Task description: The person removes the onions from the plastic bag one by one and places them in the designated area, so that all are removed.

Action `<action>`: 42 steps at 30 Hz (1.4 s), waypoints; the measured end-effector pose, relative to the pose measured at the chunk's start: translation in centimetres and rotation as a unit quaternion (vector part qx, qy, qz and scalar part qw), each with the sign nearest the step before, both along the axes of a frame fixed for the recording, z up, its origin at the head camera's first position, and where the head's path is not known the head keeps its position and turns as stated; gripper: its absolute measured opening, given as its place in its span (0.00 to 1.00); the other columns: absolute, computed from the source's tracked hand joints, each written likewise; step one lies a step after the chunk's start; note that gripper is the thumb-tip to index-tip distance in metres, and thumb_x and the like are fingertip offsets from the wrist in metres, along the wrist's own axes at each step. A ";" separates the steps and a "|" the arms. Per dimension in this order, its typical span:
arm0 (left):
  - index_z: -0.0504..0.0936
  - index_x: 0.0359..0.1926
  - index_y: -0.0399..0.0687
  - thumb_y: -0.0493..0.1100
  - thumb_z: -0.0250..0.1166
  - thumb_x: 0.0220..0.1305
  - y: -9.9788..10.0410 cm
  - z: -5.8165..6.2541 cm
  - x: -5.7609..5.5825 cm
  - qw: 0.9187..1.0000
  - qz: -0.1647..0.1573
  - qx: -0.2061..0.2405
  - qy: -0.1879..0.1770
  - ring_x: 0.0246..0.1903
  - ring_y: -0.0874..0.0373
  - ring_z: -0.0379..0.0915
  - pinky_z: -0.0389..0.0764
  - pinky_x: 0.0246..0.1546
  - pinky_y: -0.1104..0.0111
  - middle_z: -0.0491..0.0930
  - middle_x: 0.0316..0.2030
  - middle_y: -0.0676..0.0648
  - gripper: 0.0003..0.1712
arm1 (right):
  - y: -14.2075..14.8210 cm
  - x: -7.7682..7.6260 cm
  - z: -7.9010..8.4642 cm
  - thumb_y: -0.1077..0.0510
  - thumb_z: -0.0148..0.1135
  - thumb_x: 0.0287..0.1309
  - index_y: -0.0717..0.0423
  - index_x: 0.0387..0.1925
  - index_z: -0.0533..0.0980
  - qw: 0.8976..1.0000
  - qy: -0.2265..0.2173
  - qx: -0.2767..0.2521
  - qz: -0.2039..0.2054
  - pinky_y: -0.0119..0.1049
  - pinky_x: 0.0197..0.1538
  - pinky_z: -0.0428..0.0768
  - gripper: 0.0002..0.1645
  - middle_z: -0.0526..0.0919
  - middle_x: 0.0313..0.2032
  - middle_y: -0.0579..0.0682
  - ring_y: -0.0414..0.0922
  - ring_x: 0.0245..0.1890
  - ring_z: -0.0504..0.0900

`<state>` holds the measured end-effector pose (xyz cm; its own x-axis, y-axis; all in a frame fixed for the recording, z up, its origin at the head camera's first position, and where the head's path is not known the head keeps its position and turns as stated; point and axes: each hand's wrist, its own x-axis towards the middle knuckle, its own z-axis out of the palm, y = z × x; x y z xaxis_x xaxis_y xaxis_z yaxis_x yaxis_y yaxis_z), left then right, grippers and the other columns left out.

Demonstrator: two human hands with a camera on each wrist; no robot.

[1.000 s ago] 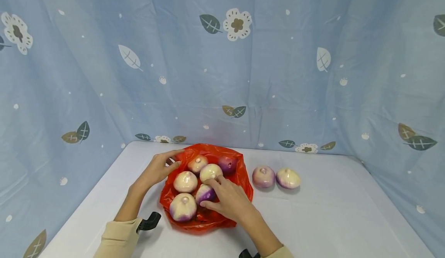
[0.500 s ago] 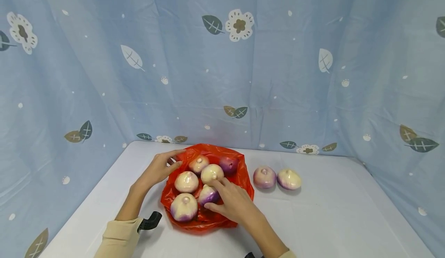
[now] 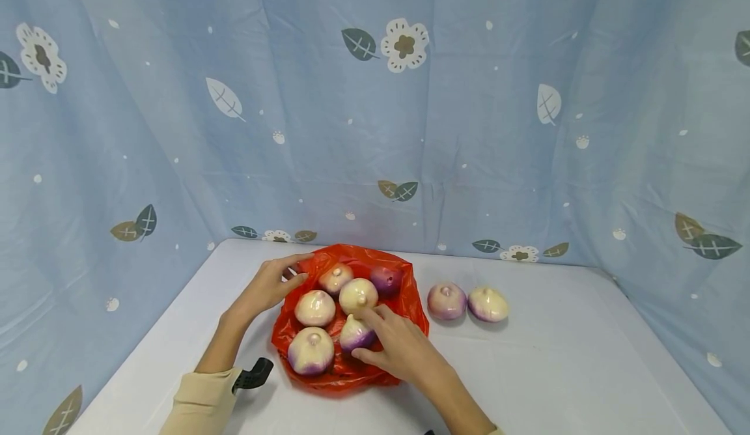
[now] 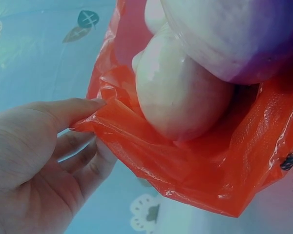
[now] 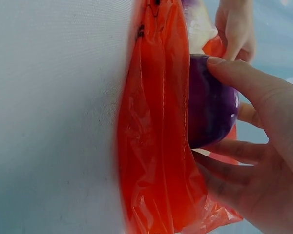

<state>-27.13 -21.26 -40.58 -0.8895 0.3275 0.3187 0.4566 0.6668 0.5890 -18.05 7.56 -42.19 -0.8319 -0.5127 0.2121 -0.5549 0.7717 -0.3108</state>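
Note:
A red plastic bag (image 3: 419,318) lies opened out on the table, holding several glossy white-and-purple onions. My left hand (image 3: 269,284) is at its far left edge; in the left wrist view the thumb and fingers pinch the bag's rim (image 4: 95,122). Inside the bag's right part, my right hand (image 3: 398,347) grips an onion (image 3: 355,335) whose pale tip points up. The right wrist view shows this onion's dark purple side (image 5: 212,109) between the thumb and fingers. Close around it sit a pale onion (image 3: 358,295) and a larger one (image 3: 310,351).
Two more onions, one pinkish (image 3: 446,301) and one yellowish (image 3: 489,305), stand side by side right of the bag on the white tabletop (image 3: 556,350). A blue patterned curtain (image 3: 492,129) encloses the back and sides.
My right hand has shifted slightly to the right with the onion, whose tip now points more upward. My left hand stays at the bag's edge.

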 end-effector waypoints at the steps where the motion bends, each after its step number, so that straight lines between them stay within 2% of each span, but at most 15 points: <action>1: 0.77 0.63 0.48 0.37 0.65 0.65 0.0 0.0 0.0 1.000 0.000 0.001 -0.002 0.34 0.57 0.79 0.80 0.33 0.74 0.84 0.47 0.43 0.25 | 0.1 0.0 0.0 0.34 0.67 0.54 0.37 0.61 0.70 1.000 0.000 -0.002 0.001 0.41 0.49 0.84 0.35 0.78 0.48 0.45 0.42 0.42 0.83; 14: 0.76 0.64 0.48 0.38 0.64 0.65 0.0 0.0 0.0 1.000 -0.002 0.002 -0.010 0.35 0.58 0.78 0.80 0.32 0.74 0.85 0.42 0.45 0.25 | 1.4 0.0 -0.1 0.38 0.69 0.54 0.36 0.63 0.70 0.998 -0.030 -0.045 0.015 0.45 0.57 0.81 0.36 0.78 0.56 0.45 0.43 0.54 0.80; 23: 0.76 0.64 0.47 0.37 0.64 0.65 0.0 0.0 0.0 1.000 -0.006 0.002 -0.008 0.34 0.58 0.78 0.80 0.32 0.74 0.85 0.41 0.45 0.25 | 2.4 0.3 0.5 0.37 0.68 0.55 0.34 0.63 0.70 0.996 -0.056 -0.068 0.006 0.47 0.58 0.80 0.34 0.77 0.55 0.45 0.44 0.55 0.79; 34: 0.76 0.64 0.47 0.37 0.64 0.65 0.0 -0.1 -0.1 1.000 -0.007 0.005 -0.007 0.34 0.57 0.78 0.81 0.31 0.74 0.85 0.44 0.44 0.25 | 4.0 0.5 1.4 0.39 0.69 0.55 0.36 0.60 0.71 0.997 -0.028 -0.075 0.005 0.46 0.59 0.80 0.32 0.77 0.54 0.41 0.42 0.54 0.79; 42: 0.76 0.64 0.48 0.37 0.64 0.65 0.0 -0.1 0.0 1.000 -0.006 0.004 -0.010 0.35 0.57 0.78 0.80 0.30 0.74 0.84 0.47 0.43 0.26 | 4.9 0.6 1.6 0.39 0.70 0.54 0.35 0.59 0.72 0.995 -0.016 -0.102 0.004 0.45 0.59 0.79 0.32 0.77 0.53 0.38 0.40 0.53 0.79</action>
<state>-27.15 -21.28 -40.66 -0.8918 0.3356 0.3034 0.4524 0.6561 0.6041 -17.41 12.45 -40.59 -0.8355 -0.4688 0.2865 -0.5487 0.6855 -0.4786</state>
